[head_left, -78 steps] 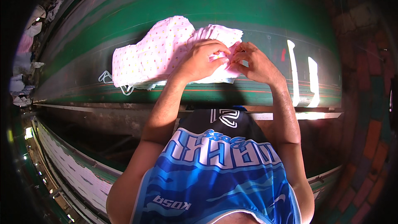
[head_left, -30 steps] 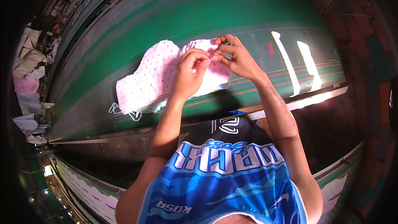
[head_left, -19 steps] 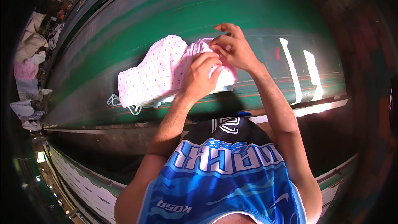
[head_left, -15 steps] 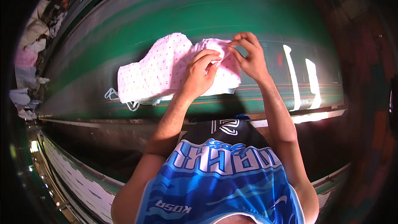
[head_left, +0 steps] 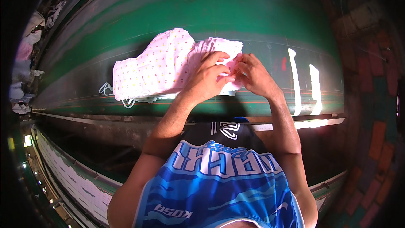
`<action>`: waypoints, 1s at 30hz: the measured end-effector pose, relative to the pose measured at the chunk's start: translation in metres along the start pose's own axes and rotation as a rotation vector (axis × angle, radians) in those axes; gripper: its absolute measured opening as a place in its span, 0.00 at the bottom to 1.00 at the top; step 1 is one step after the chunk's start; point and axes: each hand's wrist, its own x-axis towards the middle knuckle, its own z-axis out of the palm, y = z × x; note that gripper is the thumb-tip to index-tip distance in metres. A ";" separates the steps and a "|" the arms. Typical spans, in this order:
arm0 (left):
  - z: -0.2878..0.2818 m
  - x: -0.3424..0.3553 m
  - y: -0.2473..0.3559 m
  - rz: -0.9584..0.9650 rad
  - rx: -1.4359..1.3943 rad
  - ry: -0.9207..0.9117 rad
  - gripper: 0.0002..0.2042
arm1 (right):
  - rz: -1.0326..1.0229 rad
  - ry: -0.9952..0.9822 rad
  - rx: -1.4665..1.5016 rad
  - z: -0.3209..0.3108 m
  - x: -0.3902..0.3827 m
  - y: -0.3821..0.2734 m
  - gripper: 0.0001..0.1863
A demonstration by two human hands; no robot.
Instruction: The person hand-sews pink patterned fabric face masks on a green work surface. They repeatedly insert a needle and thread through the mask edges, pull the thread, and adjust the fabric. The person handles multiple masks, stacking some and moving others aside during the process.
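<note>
A stack of pink dotted cloth pieces lies on a green tabletop, its many layers fanned at the right end. White cord loops stick out at its lower left. My left hand rests over the right part of the stack, fingers curled and thumb bent in, gripping the upper cloth. Close beside it, my right hand pinches the right edge of the cloth between thumb and fingers. The fingertips of both hands nearly meet, partly hiding the cloth between them.
The long green table stretches to the left and away from me, with its near edge in front of my body. Bright patches of light fall on its right side. Piled cloth is at the far left, beyond the table.
My right hand has come down and nearer to me, from the upper right corner of the cloth to its right edge. My left hand stays on the stack, its fingers shifted slightly.
</note>
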 end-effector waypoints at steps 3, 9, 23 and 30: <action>-0.001 -0.001 0.004 -0.001 0.061 -0.022 0.10 | -0.011 0.023 0.011 -0.002 0.003 -0.005 0.10; 0.000 -0.001 0.004 -0.007 0.067 -0.024 0.09 | 0.018 0.012 0.081 -0.010 0.011 -0.016 0.07; -0.009 0.003 -0.015 -0.079 -0.155 -0.020 0.05 | 0.034 0.130 0.355 -0.011 0.002 -0.011 0.17; -0.004 0.004 -0.012 -0.098 -0.229 0.072 0.05 | -0.036 0.296 0.186 0.016 0.009 0.004 0.15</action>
